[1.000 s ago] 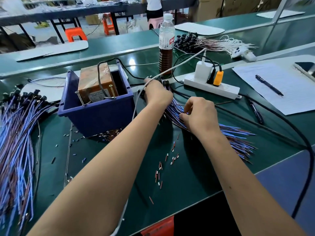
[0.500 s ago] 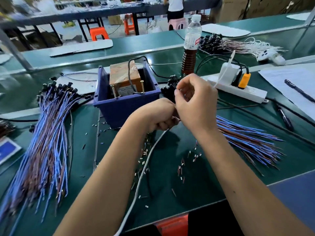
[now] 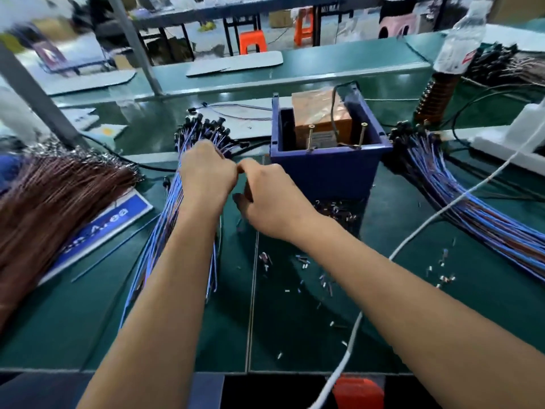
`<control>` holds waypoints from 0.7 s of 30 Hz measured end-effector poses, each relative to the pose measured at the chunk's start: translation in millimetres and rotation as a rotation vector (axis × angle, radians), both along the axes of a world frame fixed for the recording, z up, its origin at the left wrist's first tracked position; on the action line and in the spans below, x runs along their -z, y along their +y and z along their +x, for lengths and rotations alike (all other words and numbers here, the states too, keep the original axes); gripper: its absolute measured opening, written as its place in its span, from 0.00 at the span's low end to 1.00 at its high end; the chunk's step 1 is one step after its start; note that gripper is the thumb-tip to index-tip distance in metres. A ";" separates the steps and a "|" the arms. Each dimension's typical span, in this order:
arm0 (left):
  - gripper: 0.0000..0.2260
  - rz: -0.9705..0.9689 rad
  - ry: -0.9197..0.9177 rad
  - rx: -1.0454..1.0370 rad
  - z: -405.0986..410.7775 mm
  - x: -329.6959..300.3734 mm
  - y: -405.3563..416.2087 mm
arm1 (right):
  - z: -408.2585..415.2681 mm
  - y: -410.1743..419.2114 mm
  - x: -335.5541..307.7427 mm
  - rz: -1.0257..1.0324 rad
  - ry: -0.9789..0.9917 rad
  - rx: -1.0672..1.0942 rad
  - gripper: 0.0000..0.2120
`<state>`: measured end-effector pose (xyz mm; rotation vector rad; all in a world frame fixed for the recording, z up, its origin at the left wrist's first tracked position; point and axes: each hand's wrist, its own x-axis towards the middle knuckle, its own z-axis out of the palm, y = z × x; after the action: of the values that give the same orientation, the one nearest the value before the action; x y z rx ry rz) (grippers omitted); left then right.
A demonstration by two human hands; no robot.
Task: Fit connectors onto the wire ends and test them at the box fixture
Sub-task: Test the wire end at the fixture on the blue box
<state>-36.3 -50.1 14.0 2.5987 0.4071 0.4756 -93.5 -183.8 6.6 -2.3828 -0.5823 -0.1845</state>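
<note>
Both hands curled: left hand (image 3: 206,175) over finished wire bundle (image 3: 165,231), right hand (image 3: 265,196) alongside; contents hidden, likely dropping tested wire.

Both bare forearms reach forward from the near edge, converging toward the middle of the scene. The left hand (image 3: 208,175) is seen from the back, knuckles up, its fingers curled under and out of sight. The right hand (image 3: 272,199) sits just beside it on the right, also back-up, thumb tip touching the left hand's knuckle side. Whether either hand holds anything cannot be told. Both wrists are nearly straight.
</note>
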 end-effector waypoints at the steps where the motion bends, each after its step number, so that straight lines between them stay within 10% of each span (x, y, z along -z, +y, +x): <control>1: 0.09 0.077 -0.060 -0.031 7.2 3.7 4.9 | 4.6 8.7 3.5 0.047 0.057 0.015 0.14; 7: 0.10 0.422 0.131 -0.068 31.1 28.9 22.6 | 21.7 30.7 35.6 0.115 0.286 0.092 0.21; 21: 0.09 0.124 -0.086 -0.139 33.0 36.5 29.3 | 28.8 33.9 45.6 0.116 0.269 0.154 0.16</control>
<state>-3.3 -20.8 -22.6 2.6681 0.5466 0.6778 -64.7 -150.0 -39.0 -2.2893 -0.2553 0.0353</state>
